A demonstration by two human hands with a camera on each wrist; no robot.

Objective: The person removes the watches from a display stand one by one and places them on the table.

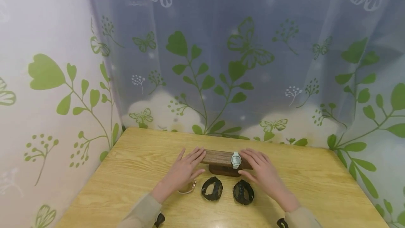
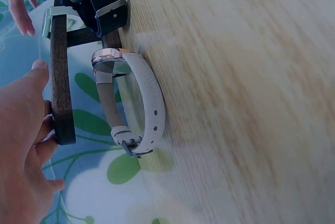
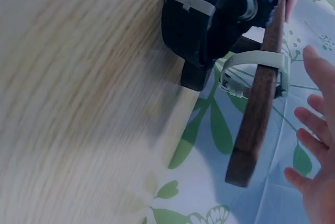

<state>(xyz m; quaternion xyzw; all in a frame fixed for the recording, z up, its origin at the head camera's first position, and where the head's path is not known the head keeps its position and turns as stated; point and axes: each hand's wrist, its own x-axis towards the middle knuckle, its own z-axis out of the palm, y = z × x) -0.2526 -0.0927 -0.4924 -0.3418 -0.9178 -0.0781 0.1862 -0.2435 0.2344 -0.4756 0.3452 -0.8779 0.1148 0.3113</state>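
Note:
A dark wooden watch stand (image 1: 218, 157) has a raised bar on a base. Strapped around its bar, right of the middle, is a pale watch (image 1: 236, 160) with a squarish face. My left hand (image 1: 183, 168) has its fingertips at the bar's left end, fingers mostly straight. My right hand (image 1: 264, 171) hovers by the right end, fingers spread and loosely bent; the right wrist view shows it apart from the bar (image 3: 256, 114). In front stand two black watches, a left one (image 1: 217, 190) and a right one (image 1: 243, 193). A white-strapped watch with rose-gold case (image 2: 149, 90) stands below my left hand.
Everything stands on a light wooden table (image 1: 126, 171). Behind it and along the sides hangs a curtain (image 1: 209, 108) printed with green leaves and butterflies. A black band (image 1: 159, 219) is at my left wrist, another (image 1: 281, 223) at my right.

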